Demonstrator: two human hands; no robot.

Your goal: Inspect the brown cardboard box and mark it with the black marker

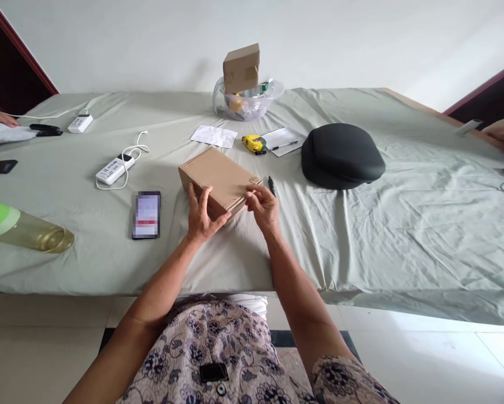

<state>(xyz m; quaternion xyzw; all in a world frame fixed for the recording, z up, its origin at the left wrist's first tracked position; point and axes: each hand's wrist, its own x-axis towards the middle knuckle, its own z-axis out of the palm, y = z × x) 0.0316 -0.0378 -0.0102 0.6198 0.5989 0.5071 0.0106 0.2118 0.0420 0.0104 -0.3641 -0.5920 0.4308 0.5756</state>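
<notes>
A brown cardboard box (218, 177) lies on the cloth-covered table in front of me, turned at an angle. My left hand (201, 219) holds its near left side, with the thumb by the front corner and the fingers bent against the edge. At the right end of the box, my right hand (263, 206) pinches the edge by the flap seam, close to a small printed mark. Just right of that hand lies a black pen (272, 186).
Behind the box are a yellow tape measure (254, 143), papers (213, 136) and a clear plastic basket (252, 108) bearing another carton (241, 68). A black case (342, 156) sits right. Leftward are a phone (146, 215), a white power bank (115, 169) and a bottle (37, 230). Other people's hands show at both sides.
</notes>
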